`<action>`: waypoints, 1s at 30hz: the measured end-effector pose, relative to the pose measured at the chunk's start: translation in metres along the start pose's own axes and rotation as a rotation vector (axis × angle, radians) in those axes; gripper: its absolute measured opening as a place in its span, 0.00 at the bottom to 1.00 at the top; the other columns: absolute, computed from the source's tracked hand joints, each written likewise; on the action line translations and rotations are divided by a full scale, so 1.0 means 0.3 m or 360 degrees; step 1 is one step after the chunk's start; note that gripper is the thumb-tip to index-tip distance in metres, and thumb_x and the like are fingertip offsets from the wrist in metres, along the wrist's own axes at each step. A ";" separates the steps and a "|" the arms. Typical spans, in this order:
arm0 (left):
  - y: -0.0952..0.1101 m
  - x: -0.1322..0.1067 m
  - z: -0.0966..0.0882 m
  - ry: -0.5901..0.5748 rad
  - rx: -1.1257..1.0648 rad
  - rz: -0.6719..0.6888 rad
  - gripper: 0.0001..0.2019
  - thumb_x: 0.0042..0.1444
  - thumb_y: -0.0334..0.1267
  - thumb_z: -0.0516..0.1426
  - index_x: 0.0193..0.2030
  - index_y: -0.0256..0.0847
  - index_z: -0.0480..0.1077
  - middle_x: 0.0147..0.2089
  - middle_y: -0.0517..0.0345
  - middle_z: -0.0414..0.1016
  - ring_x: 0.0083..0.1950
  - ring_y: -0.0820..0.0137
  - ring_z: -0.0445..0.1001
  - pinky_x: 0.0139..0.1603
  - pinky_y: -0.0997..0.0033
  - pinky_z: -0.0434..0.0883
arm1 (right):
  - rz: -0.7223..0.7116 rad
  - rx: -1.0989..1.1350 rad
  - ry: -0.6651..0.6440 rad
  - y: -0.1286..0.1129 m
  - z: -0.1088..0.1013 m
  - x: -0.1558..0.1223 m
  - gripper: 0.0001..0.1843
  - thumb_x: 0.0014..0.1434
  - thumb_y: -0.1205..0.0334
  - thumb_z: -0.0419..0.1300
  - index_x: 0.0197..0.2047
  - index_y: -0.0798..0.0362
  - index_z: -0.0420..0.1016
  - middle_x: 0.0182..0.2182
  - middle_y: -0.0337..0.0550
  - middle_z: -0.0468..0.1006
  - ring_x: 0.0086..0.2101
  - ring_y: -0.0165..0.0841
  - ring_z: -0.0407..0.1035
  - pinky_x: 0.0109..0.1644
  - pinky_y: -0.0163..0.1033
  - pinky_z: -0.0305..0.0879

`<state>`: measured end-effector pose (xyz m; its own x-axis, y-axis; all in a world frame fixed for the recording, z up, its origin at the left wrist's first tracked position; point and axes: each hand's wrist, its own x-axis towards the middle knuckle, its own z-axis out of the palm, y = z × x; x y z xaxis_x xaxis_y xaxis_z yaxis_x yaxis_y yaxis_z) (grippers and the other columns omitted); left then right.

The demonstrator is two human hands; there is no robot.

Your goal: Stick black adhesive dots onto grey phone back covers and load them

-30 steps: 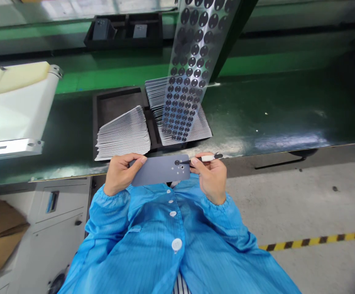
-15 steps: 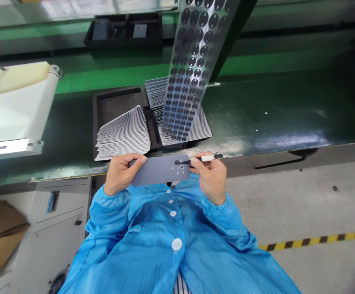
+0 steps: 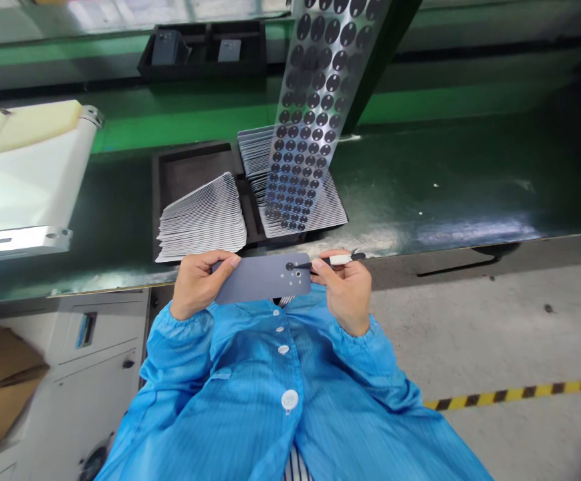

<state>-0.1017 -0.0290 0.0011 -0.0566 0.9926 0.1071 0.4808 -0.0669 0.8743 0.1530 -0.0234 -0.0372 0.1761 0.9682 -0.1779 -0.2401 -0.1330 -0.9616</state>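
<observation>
A grey phone back cover (image 3: pixel 255 280) with several small camera holes at its right end is pinched at its left end by my left hand (image 3: pixel 200 282). My right hand (image 3: pixel 344 287) is closed around tweezers (image 3: pixel 337 260) with a pale wrap on the grip. The dark tips reach left over the cover, where a small round black sticker (image 3: pixel 290 266) lies at their end. Whether the sticker is fully stuck to the cover, I cannot tell. Just beyond the cover hangs a clear sheet of round black stickers (image 3: pixel 315 133), slanting down toward the bench.
A black tray (image 3: pixel 170 157) on the green bench (image 3: pixel 420 174) holds two fanned stacks of covers (image 3: pixel 202 220). Farther back stands another black tray (image 3: pixel 202 70) with a few pieces. A white device (image 3: pixel 24 180) is at left, and a cardboard box (image 3: pixel 7 387) sits below.
</observation>
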 end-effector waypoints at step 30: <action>0.015 -0.007 0.004 0.0018 0.0027 0.0040 0.08 0.59 0.39 0.61 0.33 0.40 0.81 0.33 0.56 0.82 0.33 0.69 0.79 0.31 0.76 0.71 | -0.0467 -0.0416 0.0097 -0.005 0.025 -0.046 0.15 0.56 0.53 0.69 0.44 0.50 0.76 0.34 0.41 0.81 0.32 0.34 0.78 0.38 0.40 0.79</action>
<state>-0.0985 -0.0313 0.0043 -0.0542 0.9895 0.1341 0.4970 -0.0898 0.8631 0.1437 -0.0348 -0.0317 0.2596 0.9597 0.1077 0.0784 0.0902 -0.9928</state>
